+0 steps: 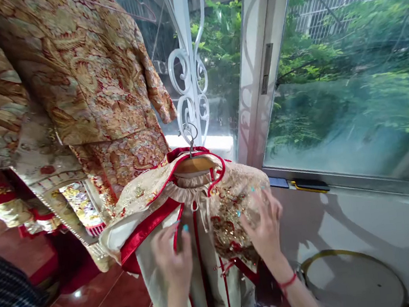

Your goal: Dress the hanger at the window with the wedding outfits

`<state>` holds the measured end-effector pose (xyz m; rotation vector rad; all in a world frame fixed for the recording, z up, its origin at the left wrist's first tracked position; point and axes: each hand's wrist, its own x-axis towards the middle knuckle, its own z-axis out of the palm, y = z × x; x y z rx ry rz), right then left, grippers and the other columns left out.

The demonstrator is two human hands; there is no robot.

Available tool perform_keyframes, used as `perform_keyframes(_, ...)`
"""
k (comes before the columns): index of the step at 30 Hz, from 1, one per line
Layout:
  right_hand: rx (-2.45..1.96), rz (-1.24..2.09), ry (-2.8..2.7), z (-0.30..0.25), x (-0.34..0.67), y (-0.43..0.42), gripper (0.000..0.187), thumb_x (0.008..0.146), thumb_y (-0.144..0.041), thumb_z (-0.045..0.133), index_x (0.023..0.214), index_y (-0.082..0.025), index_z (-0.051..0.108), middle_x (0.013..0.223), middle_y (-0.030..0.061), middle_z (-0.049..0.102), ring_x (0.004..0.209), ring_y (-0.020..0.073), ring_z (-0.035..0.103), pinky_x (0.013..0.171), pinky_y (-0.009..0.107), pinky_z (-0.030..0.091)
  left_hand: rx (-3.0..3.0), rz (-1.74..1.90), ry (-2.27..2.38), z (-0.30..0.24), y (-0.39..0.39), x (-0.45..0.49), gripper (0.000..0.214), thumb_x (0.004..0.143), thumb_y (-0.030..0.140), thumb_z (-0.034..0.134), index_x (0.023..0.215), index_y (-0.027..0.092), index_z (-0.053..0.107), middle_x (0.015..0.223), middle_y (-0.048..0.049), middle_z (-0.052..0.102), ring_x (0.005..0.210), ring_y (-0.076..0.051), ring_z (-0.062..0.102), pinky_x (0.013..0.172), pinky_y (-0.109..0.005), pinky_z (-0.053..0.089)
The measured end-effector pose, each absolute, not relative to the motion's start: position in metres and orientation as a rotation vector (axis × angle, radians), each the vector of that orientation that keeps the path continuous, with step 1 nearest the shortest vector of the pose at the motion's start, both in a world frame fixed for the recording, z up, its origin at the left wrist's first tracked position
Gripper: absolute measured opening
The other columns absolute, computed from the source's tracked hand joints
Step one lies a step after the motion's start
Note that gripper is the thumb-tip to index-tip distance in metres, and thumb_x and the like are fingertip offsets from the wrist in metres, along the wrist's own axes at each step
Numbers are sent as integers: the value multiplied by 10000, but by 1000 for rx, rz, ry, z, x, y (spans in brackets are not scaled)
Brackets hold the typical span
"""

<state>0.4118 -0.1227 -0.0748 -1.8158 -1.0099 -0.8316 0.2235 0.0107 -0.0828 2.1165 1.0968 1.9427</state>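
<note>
A cream embroidered jacket (pixel 233 209) with red trim hangs on a wooden hanger (pixel 194 164) in front of me, over a pale inner garment (pixel 210 251) with a tied drawstring at its neck. The jacket's left front is folded back, showing a red band (pixel 150 231) and white lining. My left hand (pixel 174 263), a little blurred, is raised before the inner garment, thumb and fingers apart and nothing visible in them. Over the beaded right front, my right hand (pixel 266 223) has its fingers spread; whether the fingertips touch the cloth, I cannot tell.
Gold brocade garments (pixel 95 72) hang at the left. A white scrollwork post (pixel 187 66) rises behind the hanger. A phone-like object (pixel 278 182) and a dark, yellow-edged item (pixel 309 186) lie on the sill. A round gold-rimmed stool or table (pixel 355 279) stands lower right.
</note>
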Motion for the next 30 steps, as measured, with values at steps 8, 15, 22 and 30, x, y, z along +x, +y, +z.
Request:
perform_keyframes(8,-2102,-790,-929,-151,383,-130,678,785,-517,660,1302,-128,458,1290,256,398,1200,424,413,917,595,413,2301,1511,1428,-87,73,118,586,819,408,530,1333,138,451,821,-28,524,674,-196,516,665,-344,469)
perform_keyframes(15,-1862,-1076,-1095,-202,374,-162,388,800,-258,702,1131,-221,502,1239,177,496,1130,347,522,896,513,465,2456,1305,1207,-90,52,105,428,894,275,422,1307,181,484,779,-14,589,628,-171,560,614,-268,458)
perform_keyframes(22,-1978,-1025,-1117,-208,389,-144,369,868,-326,621,1169,-139,519,1134,217,529,1082,362,536,852,490,473,2484,1638,1202,-79,41,94,346,873,324,514,1185,175,523,787,-12,537,705,-186,529,702,-314,462)
perform_keyframes(30,-2166,-682,-1277,-195,425,-136,379,851,-255,508,1218,-160,512,1097,172,569,1053,351,552,864,488,473,2088,1355,1279,-71,74,67,280,867,459,484,942,198,552,793,-24,586,717,-192,552,673,-312,448)
